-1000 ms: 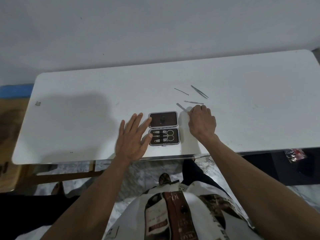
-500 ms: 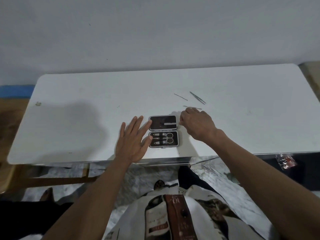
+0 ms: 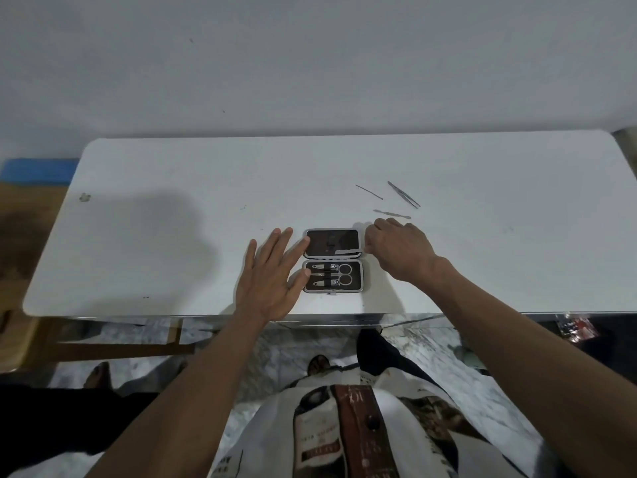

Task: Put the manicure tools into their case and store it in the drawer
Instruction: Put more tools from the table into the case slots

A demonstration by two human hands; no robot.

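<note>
A small manicure case (image 3: 361, 274) lies open near the front edge of the white table (image 3: 172, 236). Its near half holds scissors (image 3: 344, 274) and two clippers. My right hand (image 3: 400, 248) pinches a flat metal nail file (image 3: 348, 251) and holds it over the near right corner of the case's dark far half. My left hand (image 3: 272, 274) rests flat with spread fingers against the case's left side. Behind my right hand lie a cuticle pusher (image 3: 392, 213), tweezers (image 3: 404, 194) and a thin pick (image 3: 368, 192).
A wall stands right behind the table. A small scrap (image 3: 84, 197) lies at the table's left end. Below the front edge are a marble floor, my feet and a wooden frame (image 3: 120, 346). No drawer shows.
My right hand has lifted the nail file from the table right of the case and carried it left over the case's far half. The left hand has stayed put.
</note>
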